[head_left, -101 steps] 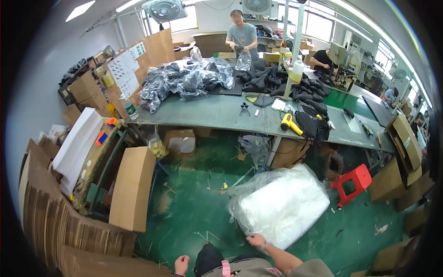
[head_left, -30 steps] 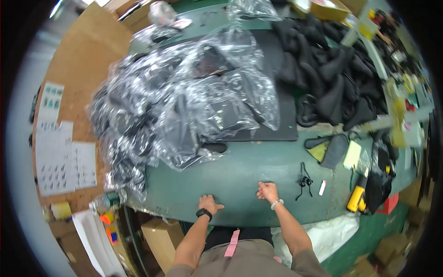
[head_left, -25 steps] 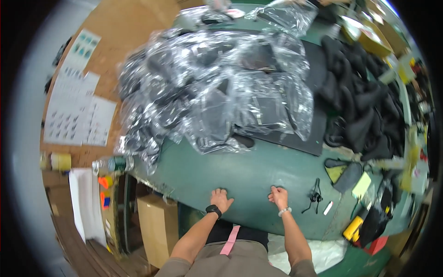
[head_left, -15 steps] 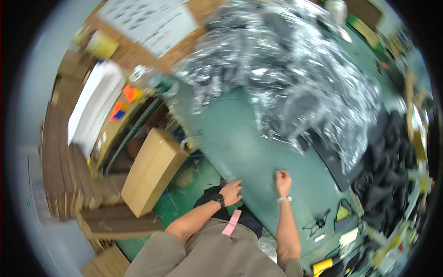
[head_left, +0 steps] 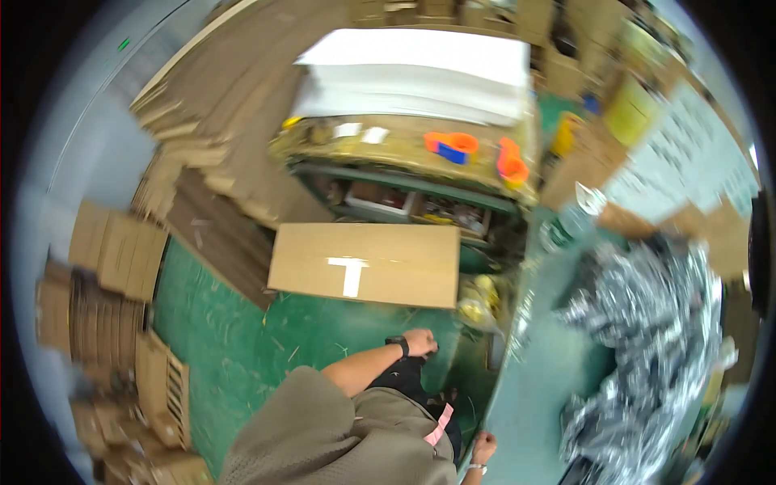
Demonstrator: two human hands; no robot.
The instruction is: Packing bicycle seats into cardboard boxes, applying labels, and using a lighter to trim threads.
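Here the left hand [head_left: 420, 342], wristwatch on, hangs loosely curled and empty by the green desk's [head_left: 533, 388] end, near the taped cardboard box [head_left: 365, 263], while the right hand [head_left: 483, 449] rests flat on the desk edge; steady footing seems wise.

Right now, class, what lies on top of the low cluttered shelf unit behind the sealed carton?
On the shelf unit lie a stack of white sheets and orange tape dispensers. The carton hides the unit's lower part.
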